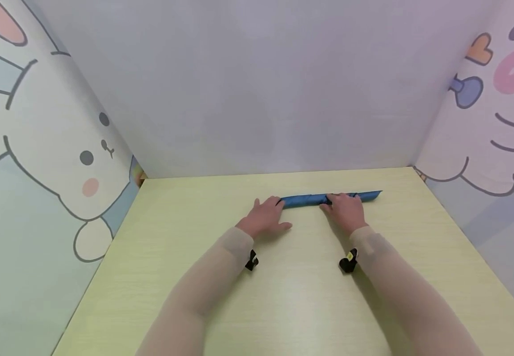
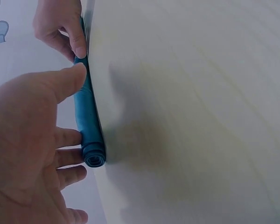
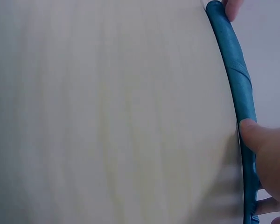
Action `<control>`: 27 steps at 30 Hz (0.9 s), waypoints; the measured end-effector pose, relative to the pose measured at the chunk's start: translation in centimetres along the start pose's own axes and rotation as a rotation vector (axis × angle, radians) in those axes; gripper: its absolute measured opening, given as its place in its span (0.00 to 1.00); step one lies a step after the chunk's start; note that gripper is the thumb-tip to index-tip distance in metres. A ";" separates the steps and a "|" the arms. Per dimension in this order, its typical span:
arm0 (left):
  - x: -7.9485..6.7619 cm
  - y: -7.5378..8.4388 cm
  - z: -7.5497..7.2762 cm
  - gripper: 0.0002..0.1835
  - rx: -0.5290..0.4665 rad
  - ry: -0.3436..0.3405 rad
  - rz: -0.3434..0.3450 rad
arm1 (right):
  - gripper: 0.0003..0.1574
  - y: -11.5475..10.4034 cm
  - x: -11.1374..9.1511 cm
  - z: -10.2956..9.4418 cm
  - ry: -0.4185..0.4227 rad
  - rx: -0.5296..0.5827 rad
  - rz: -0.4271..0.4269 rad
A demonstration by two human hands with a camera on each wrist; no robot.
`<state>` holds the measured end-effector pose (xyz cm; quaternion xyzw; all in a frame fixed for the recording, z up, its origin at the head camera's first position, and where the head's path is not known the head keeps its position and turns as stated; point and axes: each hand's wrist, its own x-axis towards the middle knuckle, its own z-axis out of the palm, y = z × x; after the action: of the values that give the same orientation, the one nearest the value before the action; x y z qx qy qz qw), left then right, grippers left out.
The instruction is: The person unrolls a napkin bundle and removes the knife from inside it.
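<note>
A rolled-up blue cloth (image 1: 303, 200), thin and slightly shiny, lies lengthwise across the far part of the table. Its left end (image 2: 94, 159) shows a spiral of layers in the left wrist view. My left hand (image 1: 263, 217) touches that end with its fingertips, the fingers nearly straight and the thumb spread away. Farther right, my right hand (image 1: 348, 212) holds the roll, its thumb on the near side and its fingers over the far side. Beyond it, the right end of the cloth tapers to a flat point.
The pale wooden table (image 1: 301, 296) ends at a plain light back wall (image 1: 275, 89). Side panels carry a cartoon rabbit (image 1: 61, 148) on the left and a cartoon pig (image 1: 497, 123) on the right. Small black cameras are on both wrists.
</note>
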<state>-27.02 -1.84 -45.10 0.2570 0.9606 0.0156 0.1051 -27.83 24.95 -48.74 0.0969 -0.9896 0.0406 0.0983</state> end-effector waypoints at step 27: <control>3.2 -1.7 -0.4 0.27 -0.003 0.037 0.135 | 0.48 -1.0 0.0 0.2 -0.068 0.128 0.269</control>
<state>-30.60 -1.74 -45.50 0.3207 0.9428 0.0288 0.0863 -27.66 23.97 -48.84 -0.0291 -0.9918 0.1129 0.0522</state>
